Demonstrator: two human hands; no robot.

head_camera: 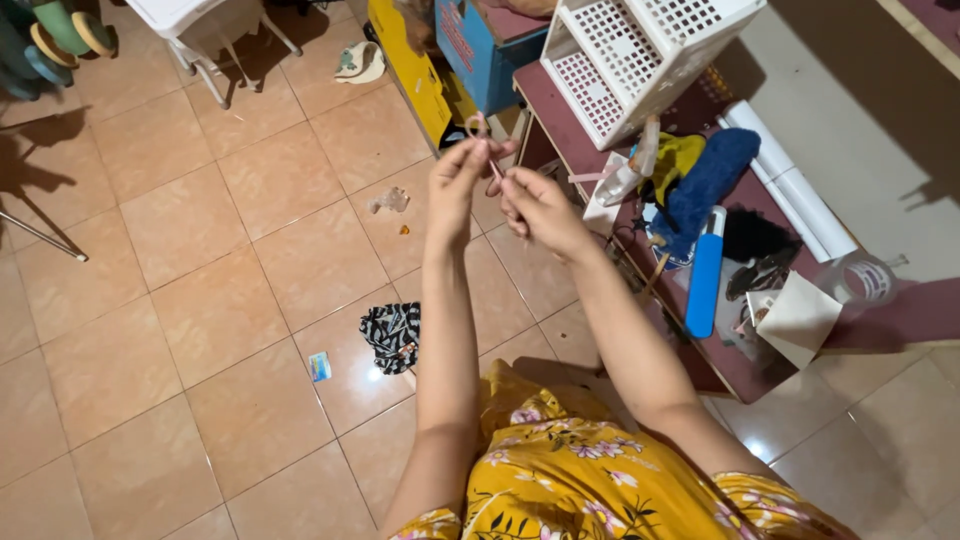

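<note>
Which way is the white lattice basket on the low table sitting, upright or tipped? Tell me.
Tipped. The white lattice basket lies on its side on the low table, its open mouth facing the person's hands rather than upward.

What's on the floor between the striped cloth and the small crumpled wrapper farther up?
Only bare tile between the striped cloth and the crumpled wrapper, in the head view.
</note>
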